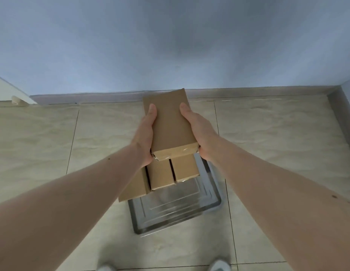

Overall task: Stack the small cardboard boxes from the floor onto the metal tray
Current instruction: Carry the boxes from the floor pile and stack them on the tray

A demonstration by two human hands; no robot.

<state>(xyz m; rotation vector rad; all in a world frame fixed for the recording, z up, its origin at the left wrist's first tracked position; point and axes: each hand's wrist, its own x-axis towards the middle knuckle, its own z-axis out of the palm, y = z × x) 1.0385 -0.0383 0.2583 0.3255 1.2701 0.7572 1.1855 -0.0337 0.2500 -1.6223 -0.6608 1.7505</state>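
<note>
Above the metal tray (176,216), left hand (143,133) and right hand (201,130) clamped one cardboard box (169,124) by its sides, over three boxes (162,178) already there. Risk: leftmost overhung the rim; off-centre placement could topple the stack.

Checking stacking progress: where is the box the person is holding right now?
In the head view, the held box is centre frame, gripped between the left hand and right hand, above the boxes already on the metal tray.

Soft, even light — dark shadow patch on the wall (182,40), wide-angle bowing at edges, slight blur.
</note>
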